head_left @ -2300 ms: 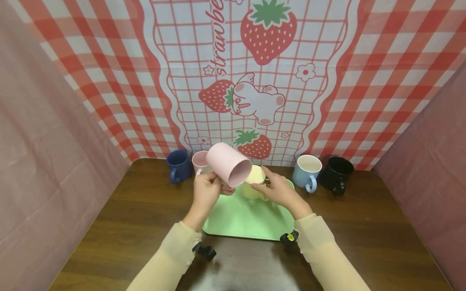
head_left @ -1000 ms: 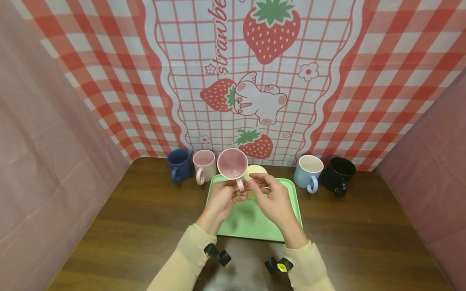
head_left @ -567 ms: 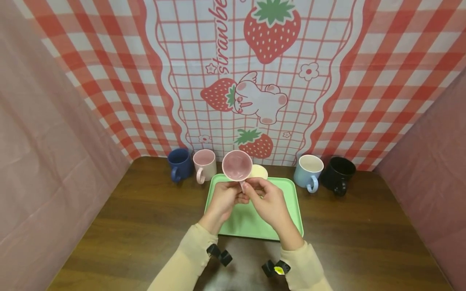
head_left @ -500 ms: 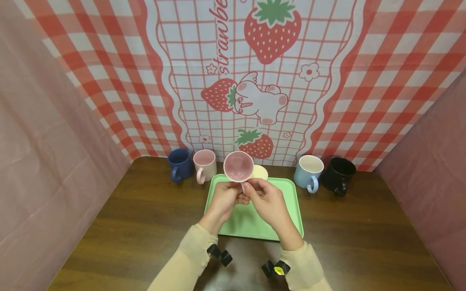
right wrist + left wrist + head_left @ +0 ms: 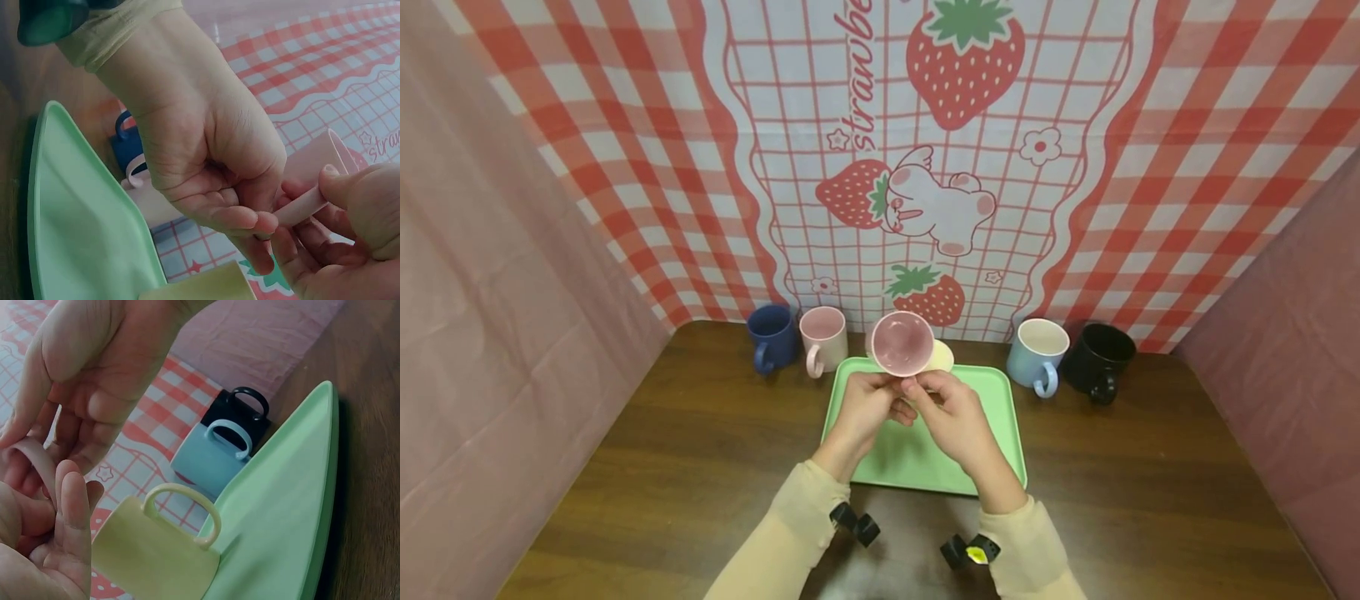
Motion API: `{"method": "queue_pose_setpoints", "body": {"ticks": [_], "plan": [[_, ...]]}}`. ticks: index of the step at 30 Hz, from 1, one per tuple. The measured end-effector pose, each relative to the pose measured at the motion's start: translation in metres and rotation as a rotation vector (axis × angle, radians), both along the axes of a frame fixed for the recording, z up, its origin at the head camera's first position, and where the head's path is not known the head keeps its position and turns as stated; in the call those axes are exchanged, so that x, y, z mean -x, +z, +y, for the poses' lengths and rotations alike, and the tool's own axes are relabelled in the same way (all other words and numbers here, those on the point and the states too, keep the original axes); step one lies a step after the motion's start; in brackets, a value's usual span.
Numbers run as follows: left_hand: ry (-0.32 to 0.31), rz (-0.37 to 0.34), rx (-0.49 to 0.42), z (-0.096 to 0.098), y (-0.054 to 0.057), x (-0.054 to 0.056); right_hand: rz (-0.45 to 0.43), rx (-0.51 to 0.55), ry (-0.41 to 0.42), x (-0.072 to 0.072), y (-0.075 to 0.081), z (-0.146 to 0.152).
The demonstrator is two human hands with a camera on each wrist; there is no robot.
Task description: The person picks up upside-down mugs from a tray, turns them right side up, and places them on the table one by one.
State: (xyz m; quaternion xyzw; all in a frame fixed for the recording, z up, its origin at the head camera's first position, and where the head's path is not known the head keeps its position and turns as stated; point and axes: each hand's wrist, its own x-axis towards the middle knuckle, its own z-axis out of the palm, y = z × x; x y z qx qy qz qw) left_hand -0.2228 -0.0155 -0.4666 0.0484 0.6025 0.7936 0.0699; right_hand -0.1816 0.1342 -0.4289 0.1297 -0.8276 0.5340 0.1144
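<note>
A pink mug (image 5: 902, 343) is held up above the tray, its opening turned toward the head camera. My left hand (image 5: 861, 410) grips it at the handle side, from the left. From the right, my right hand (image 5: 951, 417) pinches the mug's handle (image 5: 303, 207) between thumb and fingers. Both hands meet at the handle, which also shows between them in the left wrist view. A yellow mug (image 5: 159, 550) stands on the green tray (image 5: 917, 467), behind the hands. In the head view, the pink mug and right hand hide most of the yellow one.
Along the back left of the brown table (image 5: 700, 467) stand a navy mug (image 5: 771, 337) and a second pink mug (image 5: 824, 340). At the back right are a light blue mug (image 5: 1033, 354) and a black mug (image 5: 1097, 358). Checked strawberry cloth (image 5: 925, 208) hangs behind.
The pink mug was tipped sideways in my left hand and has turned its opening toward the head camera. My right hand left the yellow mug and took the pink mug's handle.
</note>
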Motion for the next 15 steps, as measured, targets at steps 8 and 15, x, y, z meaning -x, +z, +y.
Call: {"method": "queue_pose_setpoints", "body": {"ticks": [8, 15], "plan": [[-0.023, 0.054, 0.05, -0.0019, 0.0002, 0.0011, -0.123, 0.083, 0.036, -0.0036, 0.0063, 0.0004], [-0.044, 0.113, 0.069, -0.0036, 0.0039, 0.0013, -0.15, 0.118, 0.042, -0.0044, 0.0093, 0.0018]]}}
